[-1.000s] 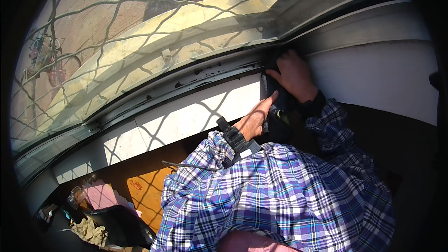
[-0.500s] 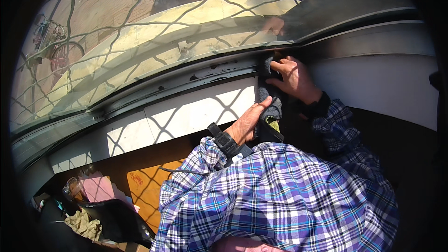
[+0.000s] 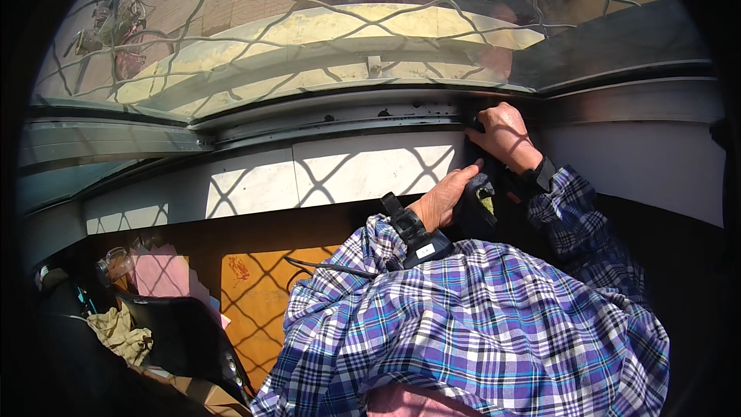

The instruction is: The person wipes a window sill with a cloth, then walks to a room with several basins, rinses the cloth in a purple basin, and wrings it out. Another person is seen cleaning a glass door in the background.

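We have the dark cloth (image 3: 472, 215) between our two hands, its long axis running away from our body, up from beside the left palm toward the window track (image 3: 363, 117). Our right hand (image 3: 505, 136) is curled nearly closed on the far end, at the track, knuckles up. Our left hand (image 3: 443, 198) lies along the cloth's left side, thumb pointing up and right; its fingers are hidden, so we cannot tell how firmly it grips. The near end, with a yellow-green patch, hangs just right of that palm. Left of both grips stretches the white sill (image 3: 347, 172).
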`<state>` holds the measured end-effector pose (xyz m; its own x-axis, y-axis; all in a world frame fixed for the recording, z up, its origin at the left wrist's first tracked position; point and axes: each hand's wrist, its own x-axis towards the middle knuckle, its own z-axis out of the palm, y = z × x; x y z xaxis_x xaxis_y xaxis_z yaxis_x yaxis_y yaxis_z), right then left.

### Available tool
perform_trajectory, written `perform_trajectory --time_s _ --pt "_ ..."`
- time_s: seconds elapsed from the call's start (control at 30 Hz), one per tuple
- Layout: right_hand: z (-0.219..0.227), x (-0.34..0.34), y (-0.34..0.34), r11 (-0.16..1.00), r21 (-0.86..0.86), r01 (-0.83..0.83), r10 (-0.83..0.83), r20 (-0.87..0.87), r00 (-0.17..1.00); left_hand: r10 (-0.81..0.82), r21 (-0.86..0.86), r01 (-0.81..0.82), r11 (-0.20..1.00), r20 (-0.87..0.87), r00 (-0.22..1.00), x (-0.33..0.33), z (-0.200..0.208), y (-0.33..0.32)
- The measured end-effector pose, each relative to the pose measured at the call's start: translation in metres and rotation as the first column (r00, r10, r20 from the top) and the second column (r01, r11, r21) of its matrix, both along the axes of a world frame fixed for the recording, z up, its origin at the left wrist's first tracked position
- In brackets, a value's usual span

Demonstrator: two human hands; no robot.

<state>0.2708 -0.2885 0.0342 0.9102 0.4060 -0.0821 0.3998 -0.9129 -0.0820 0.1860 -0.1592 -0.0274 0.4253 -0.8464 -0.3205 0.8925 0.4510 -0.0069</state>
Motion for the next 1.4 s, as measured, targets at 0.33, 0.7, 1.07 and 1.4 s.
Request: perform_trajectory --time_s 0.33,0.7,1.07,1.4 --pt "-0.008 0.006 0.061 0.984 0.156 -0.082 0.102 -0.123 0.987 0.126 0.307 -0.116 0.945 -0.013 0.992 -0.016 -0.001 0.056" --pt "-0.028 0.008 0.138 0.887 0.326 -0.326 0.336 0.028 0.941 -0.189 0.300 -0.711 0.635 0.954 0.234 -0.038 0.012 0.118" --pt "0.005 -0.010 0.185 0.266 0.811 0.521 0.552 -0.571 0.608 0.467 0.501 -0.588 0.635 0.359 0.808 -0.079 0.034 0.171" --pt "0.083 -0.132 0.232 0.137 0.866 -0.480 0.988 -0.081 0.134 0.969 -0.013 -0.997 0.075 0.236 0.069 -0.194 0.053 0.178"
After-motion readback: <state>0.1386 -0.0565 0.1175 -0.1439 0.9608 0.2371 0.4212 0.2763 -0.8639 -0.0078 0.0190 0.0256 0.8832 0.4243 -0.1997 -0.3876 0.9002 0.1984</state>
